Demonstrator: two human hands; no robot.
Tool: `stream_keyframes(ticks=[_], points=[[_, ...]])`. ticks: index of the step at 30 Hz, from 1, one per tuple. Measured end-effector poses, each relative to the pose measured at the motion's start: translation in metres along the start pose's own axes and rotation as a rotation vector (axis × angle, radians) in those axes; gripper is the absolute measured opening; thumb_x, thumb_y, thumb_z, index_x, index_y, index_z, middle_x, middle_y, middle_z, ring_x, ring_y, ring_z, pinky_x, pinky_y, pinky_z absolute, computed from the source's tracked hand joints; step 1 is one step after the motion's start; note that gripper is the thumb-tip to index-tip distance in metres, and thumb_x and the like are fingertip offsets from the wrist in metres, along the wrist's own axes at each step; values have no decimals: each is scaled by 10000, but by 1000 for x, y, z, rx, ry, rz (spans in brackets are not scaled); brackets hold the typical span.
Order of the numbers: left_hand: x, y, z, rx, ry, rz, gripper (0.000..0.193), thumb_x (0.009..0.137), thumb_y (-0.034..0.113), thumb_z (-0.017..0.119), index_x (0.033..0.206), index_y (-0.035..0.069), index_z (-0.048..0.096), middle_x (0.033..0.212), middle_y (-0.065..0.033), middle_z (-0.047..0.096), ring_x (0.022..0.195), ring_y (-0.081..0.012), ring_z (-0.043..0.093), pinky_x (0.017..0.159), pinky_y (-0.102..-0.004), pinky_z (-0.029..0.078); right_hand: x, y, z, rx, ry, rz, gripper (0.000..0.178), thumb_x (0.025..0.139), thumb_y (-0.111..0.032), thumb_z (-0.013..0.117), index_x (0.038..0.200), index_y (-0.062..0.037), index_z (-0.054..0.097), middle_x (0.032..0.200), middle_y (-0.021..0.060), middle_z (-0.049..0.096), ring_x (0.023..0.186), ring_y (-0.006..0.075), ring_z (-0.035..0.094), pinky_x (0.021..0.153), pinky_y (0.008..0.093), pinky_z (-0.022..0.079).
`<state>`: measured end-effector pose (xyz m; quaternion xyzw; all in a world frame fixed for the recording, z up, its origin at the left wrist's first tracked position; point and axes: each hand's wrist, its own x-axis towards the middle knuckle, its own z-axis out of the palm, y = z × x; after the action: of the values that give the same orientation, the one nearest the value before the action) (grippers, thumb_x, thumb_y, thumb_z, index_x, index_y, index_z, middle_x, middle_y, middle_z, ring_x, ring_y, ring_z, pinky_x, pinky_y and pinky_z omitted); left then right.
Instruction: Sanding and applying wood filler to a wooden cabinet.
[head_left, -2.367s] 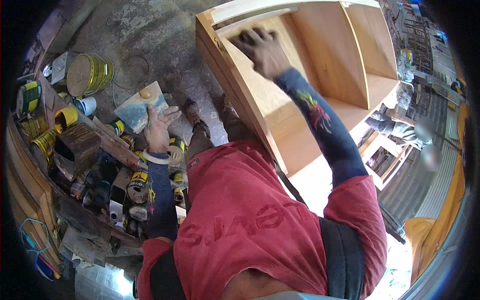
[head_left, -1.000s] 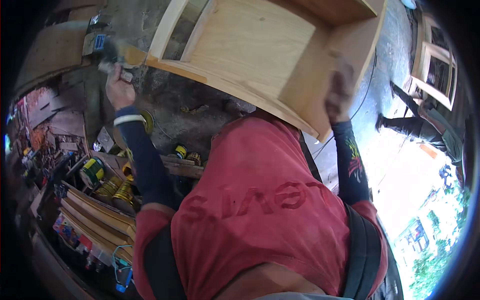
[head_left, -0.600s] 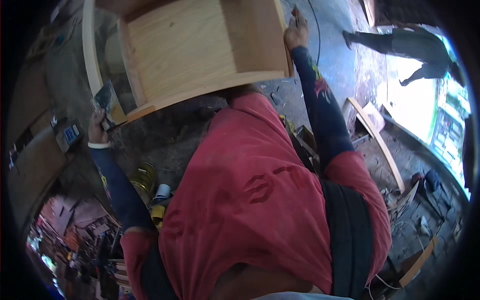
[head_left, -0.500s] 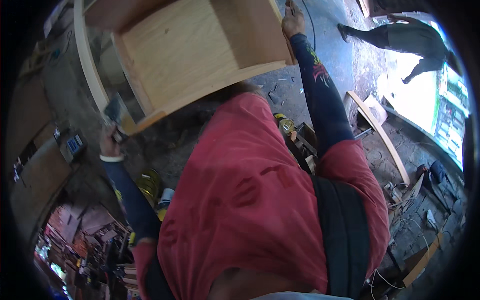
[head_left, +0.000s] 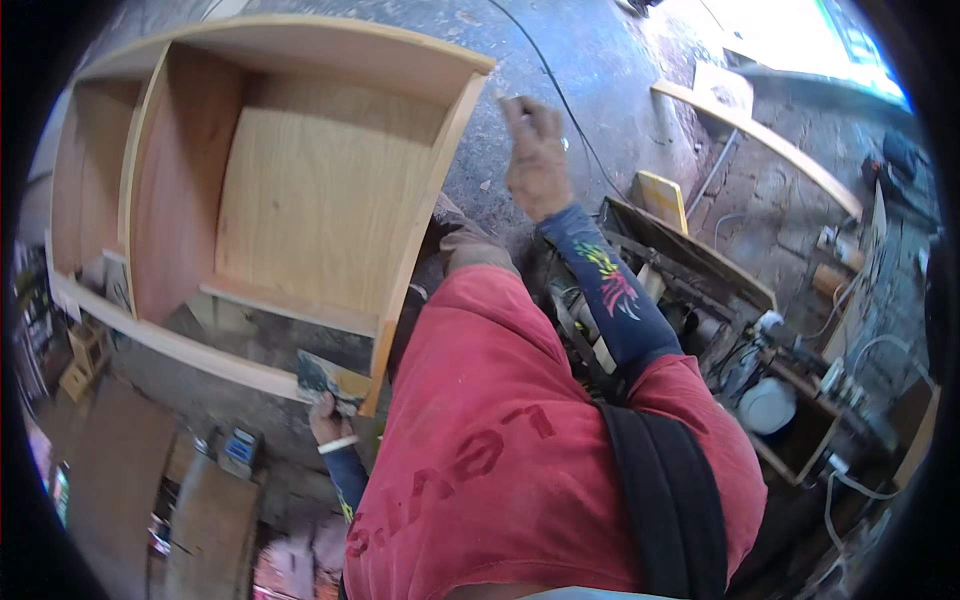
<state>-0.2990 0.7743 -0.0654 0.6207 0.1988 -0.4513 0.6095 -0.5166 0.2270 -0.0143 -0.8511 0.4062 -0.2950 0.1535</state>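
A wooden cabinet (head_left: 305, 190) lies with its open compartments facing up, on the left and ahead of me. At its near corner my left hand (head_left: 330, 420) is closed on what looks like a putty knife (head_left: 318, 373). The knife's flat dark blade lies against the frame's corner, and its handle is mostly hidden by the fingers. My right hand (head_left: 540, 165) is in the air to the right of the cabinet's edge, apart from it. Its fingers are slightly blurred, loosely bent and spread, with nothing visible in them.
A dark cable (head_left: 560, 85) runs over the floor beyond my right hand. To the right are a wooden box of tools (head_left: 690, 250), a long wood strip (head_left: 760, 140) and a white round container (head_left: 767, 406). Brown boards (head_left: 110, 470) lie at lower left.
The cabinet has swung and shifted left in view, showing more compartments. My right hand has come away from its edge. My left hand remains at the corner with the putty knife.
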Motion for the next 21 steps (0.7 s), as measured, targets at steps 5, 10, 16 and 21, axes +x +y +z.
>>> stream_keyframes(ticks=[5,10,16,21], points=[[7,21,-7,4,-112,-320,258,930,124,717,1144,-5,655,1086,-105,718,1001,-272,697,911,-417,557,-7,-5,45,-155,-83,62,725,705,66,581,1413,-86,539,1320,191,528,1188,402,484,1029,470,418],[10,21,-27,29,-153,-328,328,917,137,727,1204,7,636,1169,-101,710,1065,-271,685,951,-433,548,-56,-23,12,-378,-320,283,646,760,-34,617,1394,-149,576,1315,105,556,1271,324,478,1058,542,339],[10,32,-17,66,-119,-344,395,902,138,740,1259,15,622,1230,-97,694,1152,-300,649,1041,-475,492,20,-37,27,-471,-355,256,550,812,-117,614,1360,-158,595,1300,71,575,1256,283,499,973,570,376],[8,27,-34,111,17,-356,405,893,129,749,1259,14,621,1226,-96,691,1153,-281,645,1034,-469,491,27,-60,10,-477,-464,248,522,829,-137,604,1351,-138,598,1280,57,576,1226,283,505,909,567,388]])
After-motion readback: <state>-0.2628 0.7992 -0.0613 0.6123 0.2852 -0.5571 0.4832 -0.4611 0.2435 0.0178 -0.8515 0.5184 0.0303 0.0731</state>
